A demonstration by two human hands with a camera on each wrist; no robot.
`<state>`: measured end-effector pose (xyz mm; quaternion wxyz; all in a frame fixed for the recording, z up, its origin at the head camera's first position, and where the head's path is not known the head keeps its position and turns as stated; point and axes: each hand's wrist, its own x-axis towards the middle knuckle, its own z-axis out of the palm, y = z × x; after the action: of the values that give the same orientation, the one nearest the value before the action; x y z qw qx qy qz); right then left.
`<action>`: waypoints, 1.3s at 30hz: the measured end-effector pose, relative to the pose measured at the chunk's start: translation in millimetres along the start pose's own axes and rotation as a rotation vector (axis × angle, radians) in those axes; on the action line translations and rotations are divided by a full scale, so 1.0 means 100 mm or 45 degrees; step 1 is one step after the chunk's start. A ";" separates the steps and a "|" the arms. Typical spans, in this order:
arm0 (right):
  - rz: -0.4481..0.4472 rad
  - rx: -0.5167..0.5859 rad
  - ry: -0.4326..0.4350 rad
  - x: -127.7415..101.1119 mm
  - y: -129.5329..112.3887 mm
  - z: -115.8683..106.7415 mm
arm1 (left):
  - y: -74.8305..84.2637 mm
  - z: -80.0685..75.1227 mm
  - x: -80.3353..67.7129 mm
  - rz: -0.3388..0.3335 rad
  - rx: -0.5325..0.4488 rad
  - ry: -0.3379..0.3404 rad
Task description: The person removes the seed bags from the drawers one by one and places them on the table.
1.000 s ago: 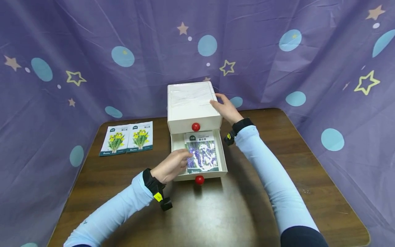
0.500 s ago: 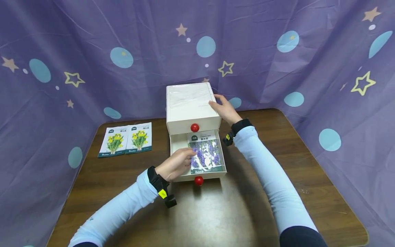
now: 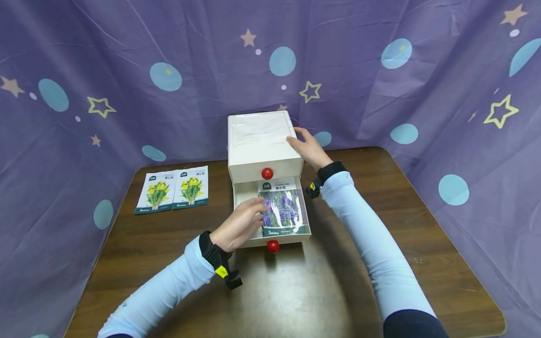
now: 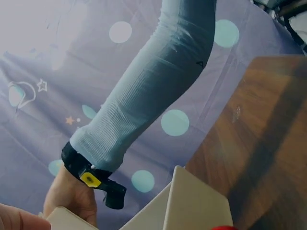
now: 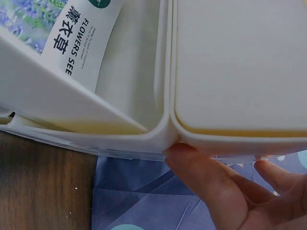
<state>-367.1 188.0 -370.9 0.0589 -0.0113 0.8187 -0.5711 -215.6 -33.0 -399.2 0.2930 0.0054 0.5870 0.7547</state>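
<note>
At the near edge of the small white drawer box (image 3: 265, 141), the lower drawer (image 3: 242, 196) stands pulled out toward the person, its red knob (image 3: 273, 246) at six o'clock. Inside it lies the lavender seed packet (image 3: 283, 209), which over the last second has slid from the drawer's middle toward its three o'clock wall and settled flatter. The left hand (image 3: 240, 224) has crept forward with it, its loosely curled fingers now resting on the packet's nine o'clock edge rather than holding it; the placing looks all but finished. Farther back, the right hand (image 3: 310, 148) has not moved, fingers flat against the box's three o'clock side, steadying it. At nine o'clock, well apart on the tabletop (image 3: 296, 291), two yellow-flower packets (image 3: 174, 189) lie side by side.
</note>
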 end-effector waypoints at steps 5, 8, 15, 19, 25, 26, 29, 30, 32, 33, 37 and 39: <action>0.004 -0.006 0.012 0.00 -0.01 0.00 | -0.01 -0.02 0.02 0.052 0.011 0.092; 0.000 -0.009 0.016 0.00 -0.01 0.01 | -0.02 -0.04 0.07 0.005 -0.014 0.074; 0.007 0.005 0.026 0.00 -0.03 0.01 | -0.06 -0.10 0.22 -0.243 -0.027 -0.146; 0.009 0.013 0.042 -0.01 -0.02 0.00 | -0.07 -0.11 0.29 -0.298 0.003 -0.196; -0.035 -0.012 0.012 -0.03 -0.01 0.01 | -0.08 -0.15 0.29 -0.282 -0.011 -0.136; -0.037 -0.014 0.006 -0.03 -0.01 0.01 | -0.08 -0.16 0.28 -0.282 -0.020 -0.122; -0.028 0.001 0.000 -0.04 -0.01 0.00 | -0.05 -0.19 0.23 -0.276 -0.072 -0.090; -0.021 0.002 0.000 -0.04 0.00 0.00 | -0.04 -0.20 0.21 -0.265 -0.084 -0.088; -0.007 0.014 0.004 -0.04 -0.01 0.00 | -0.02 -0.22 0.17 -0.255 -0.119 -0.078; 0.000 0.019 0.003 -0.03 -0.01 0.00 | -0.01 -0.23 0.14 -0.257 -0.142 -0.080; 0.009 0.030 0.003 -0.03 -0.01 0.01 | 0.04 -0.29 -0.01 -0.297 -0.193 -0.134; 0.008 0.034 0.007 -0.02 -0.01 0.01 | 0.05 -0.31 -0.09 -0.316 -0.208 -0.179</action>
<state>-365.1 186.7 -370.5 0.0584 -0.0063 0.8113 -0.5817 -221.5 -65.3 -401.0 0.4237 -0.0382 0.4979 0.7557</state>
